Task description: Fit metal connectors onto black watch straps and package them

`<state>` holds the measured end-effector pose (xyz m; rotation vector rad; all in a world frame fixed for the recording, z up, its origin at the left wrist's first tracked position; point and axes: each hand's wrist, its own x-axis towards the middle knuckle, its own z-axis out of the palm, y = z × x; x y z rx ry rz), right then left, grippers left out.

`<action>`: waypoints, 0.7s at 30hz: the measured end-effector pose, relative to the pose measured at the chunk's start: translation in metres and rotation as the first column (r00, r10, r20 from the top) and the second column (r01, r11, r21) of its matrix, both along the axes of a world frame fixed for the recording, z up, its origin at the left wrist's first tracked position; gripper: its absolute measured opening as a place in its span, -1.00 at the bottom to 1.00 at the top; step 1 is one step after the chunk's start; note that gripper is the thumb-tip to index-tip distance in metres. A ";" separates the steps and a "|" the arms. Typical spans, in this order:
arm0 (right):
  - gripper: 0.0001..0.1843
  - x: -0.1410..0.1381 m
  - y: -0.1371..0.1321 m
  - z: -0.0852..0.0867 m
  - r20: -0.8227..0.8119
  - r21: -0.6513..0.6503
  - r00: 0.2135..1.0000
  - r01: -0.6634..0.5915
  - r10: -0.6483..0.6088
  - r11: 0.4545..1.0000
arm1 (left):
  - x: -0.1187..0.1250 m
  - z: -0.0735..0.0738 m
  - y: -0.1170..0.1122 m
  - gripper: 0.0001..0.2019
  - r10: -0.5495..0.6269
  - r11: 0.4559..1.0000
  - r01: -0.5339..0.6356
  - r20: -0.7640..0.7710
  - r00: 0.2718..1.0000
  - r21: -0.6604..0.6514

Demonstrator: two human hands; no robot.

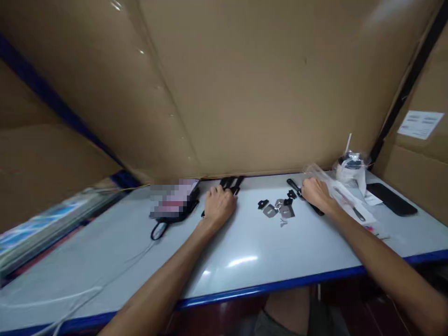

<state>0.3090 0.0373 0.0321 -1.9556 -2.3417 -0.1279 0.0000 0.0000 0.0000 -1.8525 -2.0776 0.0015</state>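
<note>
Under the left grip (220,204), black strips (227,181) lie on the counter (245,247), their ends projecting beyond the knuckles. The fingers there are curled over, but whether they are clamped on the strips cannot be determined. At the right grip (317,192), a black bar (293,185) lies aslant, one end protruding past the far left of the hand and the other emerging near the wrist; the fingers are bent and largely hidden, so it cannot be told whether they are clamped on the bar or merely resting against it. Assessment of handling: the bar appears stiff and fairly light, with a smooth finish that could slip; its middle, around the present contact, seems the sound place to take hold. The strips also look rigid and light, best taken together across their width. Between the two grips, nearer the right, lie metal plates (287,212), small black fittings (262,204) and screws (283,223). The plates are judged stiff, thin and awkward to lift flat, and better pinched by an edge; the screws are likely to roll. Right of the right grip, a clear plastic sleeve (350,193) appears soft and slippery.
</note>
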 end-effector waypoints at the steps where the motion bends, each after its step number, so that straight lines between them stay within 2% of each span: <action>1: -0.61 -0.001 -0.001 0.002 -0.014 0.029 1.000 0.011 -0.010 1.000 | 0.000 0.000 0.000 -0.55 -0.014 1.000 0.014 -0.002 1.000 0.003; 4: -0.60 -0.005 -0.004 0.007 -0.063 0.091 0.998 0.019 -0.013 0.996 | 0.002 -0.001 0.001 -0.57 -0.035 0.999 0.035 0.033 0.999 -0.003; 7: -0.60 -0.012 -0.009 0.009 -0.120 0.117 0.992 -0.013 0.027 0.993 | 0.006 0.000 0.001 -0.60 -0.018 0.999 0.023 0.139 0.990 -0.035; 9: -0.63 -0.016 -0.013 0.009 -0.142 0.112 0.987 -0.064 0.080 0.992 | 0.008 0.000 0.001 -0.62 0.009 0.996 0.011 0.230 0.973 -0.085; 12: -0.69 -0.020 -0.019 0.009 -0.164 0.084 0.973 -0.148 0.161 0.985 | 0.010 -0.002 0.000 -0.66 -0.014 0.991 0.055 0.307 0.952 -0.125; 15: -0.76 -0.019 -0.023 0.011 -0.215 -0.008 0.930 -0.307 0.298 0.952 | 0.009 -0.003 0.002 -0.75 -0.024 0.997 0.055 0.438 0.899 -0.059; 16: -0.82 -0.018 -0.024 0.011 -0.238 -0.060 0.910 -0.364 0.340 0.930 | 0.009 -0.003 0.003 -0.78 -0.022 0.999 0.040 0.537 0.843 -0.021; 17: -0.86 -0.017 -0.025 0.012 -0.258 -0.114 0.891 -0.411 0.373 0.904 | 0.009 -0.002 0.003 -0.81 -0.035 0.999 0.030 0.662 0.749 0.020; 18: -0.83 -0.016 -0.027 0.013 -0.269 -0.162 0.878 -0.446 0.395 0.880 | 0.011 0.000 0.003 -0.82 -0.065 0.998 0.031 0.793 0.606 0.058; 20: -0.66 -0.015 -0.031 0.015 -0.262 -0.230 0.869 -0.479 0.421 0.847 | 0.018 0.003 -0.001 -0.84 -0.125 0.991 0.067 0.971 0.206 0.114; 21: -0.61 -0.015 -0.032 0.016 -0.247 -0.249 0.869 -0.484 0.428 0.839 | 0.023 0.005 -0.004 -0.83 -0.131 0.987 0.097 0.991 0.007 0.129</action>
